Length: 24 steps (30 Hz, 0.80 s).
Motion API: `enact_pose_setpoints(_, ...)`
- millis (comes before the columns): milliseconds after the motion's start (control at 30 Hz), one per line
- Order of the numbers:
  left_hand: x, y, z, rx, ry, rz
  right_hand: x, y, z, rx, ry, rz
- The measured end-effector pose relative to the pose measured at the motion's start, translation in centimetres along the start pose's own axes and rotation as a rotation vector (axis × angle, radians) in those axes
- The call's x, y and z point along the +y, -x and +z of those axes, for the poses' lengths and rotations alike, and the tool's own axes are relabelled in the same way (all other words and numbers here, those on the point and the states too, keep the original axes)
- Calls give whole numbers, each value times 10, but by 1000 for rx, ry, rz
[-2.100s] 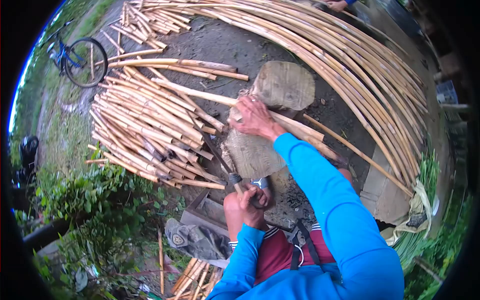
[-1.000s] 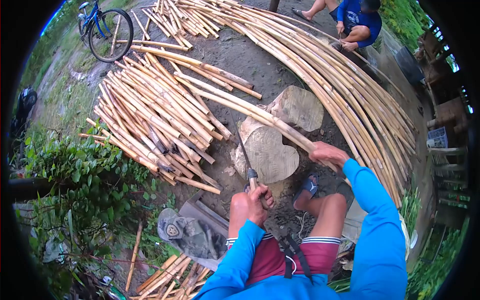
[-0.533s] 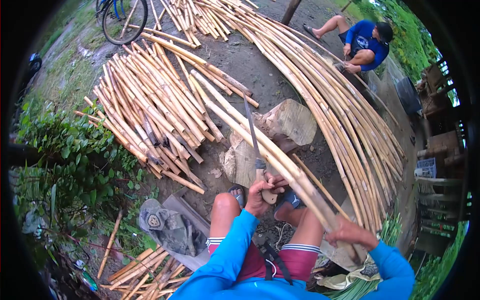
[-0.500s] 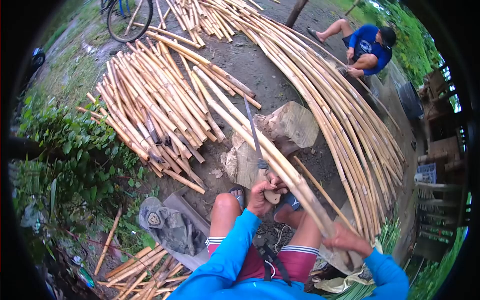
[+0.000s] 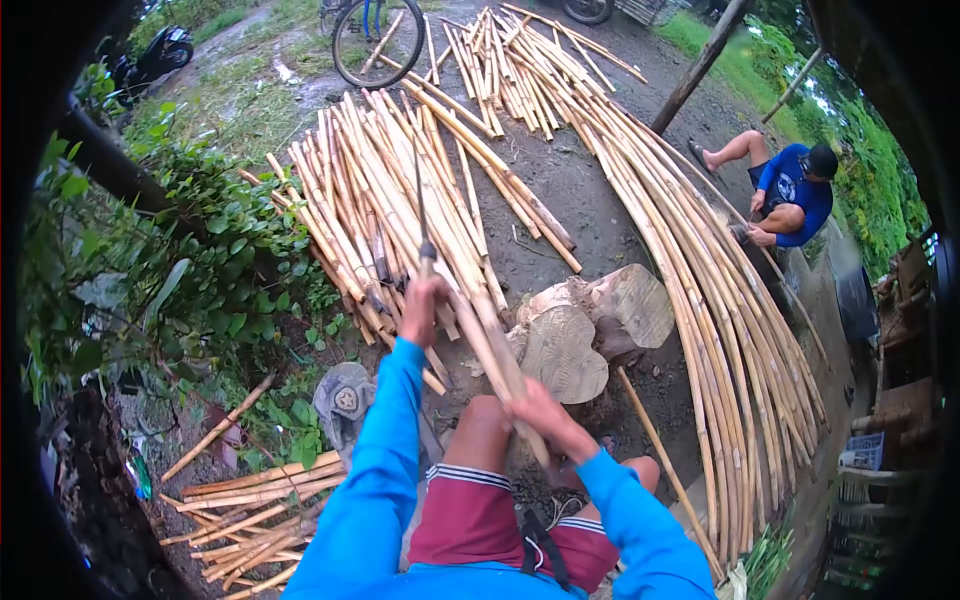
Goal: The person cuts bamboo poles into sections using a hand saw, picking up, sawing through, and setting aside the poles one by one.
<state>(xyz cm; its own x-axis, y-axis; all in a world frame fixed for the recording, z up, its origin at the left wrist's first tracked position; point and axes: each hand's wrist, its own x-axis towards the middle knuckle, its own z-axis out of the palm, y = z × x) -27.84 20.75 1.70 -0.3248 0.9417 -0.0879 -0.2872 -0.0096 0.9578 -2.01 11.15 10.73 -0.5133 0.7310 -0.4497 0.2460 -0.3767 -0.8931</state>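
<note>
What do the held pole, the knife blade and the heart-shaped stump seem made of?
Pole: likely bamboo or cane, tan and smooth-looking, though blurred. Knife blade: probably steel, being thin and dark; finish unclear. Stump: raw wood, its pale cut face unpainted.

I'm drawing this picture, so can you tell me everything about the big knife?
The knife has a long, thin, dark blade with a dark band where it meets a pale handle that looks like wood. The left hand grips it. The blade points away from the person, in front of the pile of cut poles as seen here. I can't tell if it touches them, or how sharp it is.
</note>
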Motion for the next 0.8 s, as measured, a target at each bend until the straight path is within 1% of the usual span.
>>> enact_pose_setpoints(67,40,-18,-36,186,-535,36,-11,-56,8,-8,-31,-122)
enact_pose_setpoints(133,49,-5,-56,311,-140,76,-25,-102,-1,-173,95,-145)
enact_pose_setpoints(167,72,27,-49,275,-92,18,-28,-114,-6,-251,92,-178)
enact_pose_setpoints(200,69,48,-51,242,-108,20,-29,-115,6,-204,-128,71)
enact_pose_setpoints(233,60,65,-51,213,-103,10,-35,-111,7,-188,-195,157)
enact_pose_setpoints(267,54,88,-41,194,-77,58,-39,-104,2,-168,-257,248)
enact_pose_setpoints(300,46,107,-38,111,-121,-87,-39,-99,-3,-189,-184,267)
enact_pose_setpoints(333,23,115,-32,103,-20,-127,-35,-87,-11,-217,-63,220)
enact_pose_setpoints(367,17,125,-21,104,88,-248,-29,-70,-18,-247,59,176)
enact_pose_setpoints(400,-9,125,-20,93,169,-285,-27,-47,-23,-221,44,209)
enact_pose_setpoints(433,-19,126,-12,116,269,-319,-29,-20,-26,-193,28,241)
enact_pose_setpoints(467,-25,123,-2,134,367,-349,-30,12,-25,-130,166,205)
enact_pose_setpoints(533,-45,114,14,116,619,-427,0,66,-38,-116,417,158)
enact_pose_setpoints(567,-60,109,21,87,665,-396,10,98,-38,-79,275,224)
enact_pose_setpoints(600,-71,106,24,-31,717,-411,-10,129,-26,-53,470,362)
enact_pose_setpoints(667,-56,120,45,4,788,-487,-5,177,-18,34,777,124)
enact_pose_setpoints(700,-56,133,58,-31,775,-550,22,203,-32,74,850,107)
enact_pose_setpoints(733,-56,151,71,-65,764,-608,36,224,-40,118,875,219)
enact_pose_setpoints(767,-36,174,84,-137,695,-516,50,241,-46,163,898,324)
enact_pose_setpoints(800,-23,194,96,-203,626,-421,65,260,-57,204,877,298)
